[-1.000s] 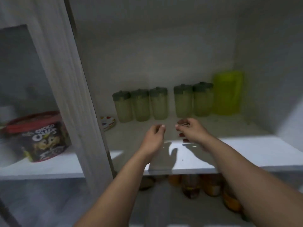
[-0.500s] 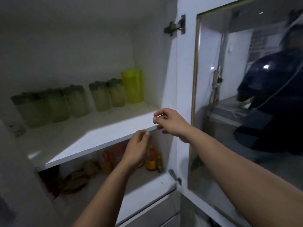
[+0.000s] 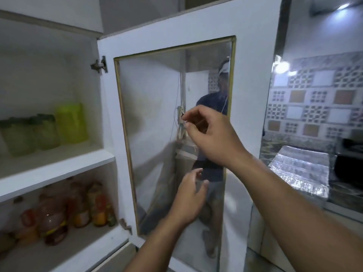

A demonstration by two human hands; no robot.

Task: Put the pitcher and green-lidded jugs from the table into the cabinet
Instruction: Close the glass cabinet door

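Observation:
The yellow-green pitcher [image 3: 71, 123] stands at the back right of the cabinet's middle shelf [image 3: 59, 167]. Beside it on the left are green-lidded jugs [image 3: 46, 132], partly cut off by the frame edge. My right hand [image 3: 211, 134] is raised in front of the glass pane of the open cabinet door [image 3: 110, 118], fingers loosely curled, holding nothing. My left hand [image 3: 191, 195] is lower, also in front of the glass, with fingers apart and empty.
The lower shelf holds several bottles and jars [image 3: 59, 213]. The glass reflects a person. To the right are a tiled wall [image 3: 314, 103] and a counter with a foil-covered surface [image 3: 300, 169].
My view has swung right from the shelf to the open door. Both hands have left the shelf edge and now hang in front of the door's glass.

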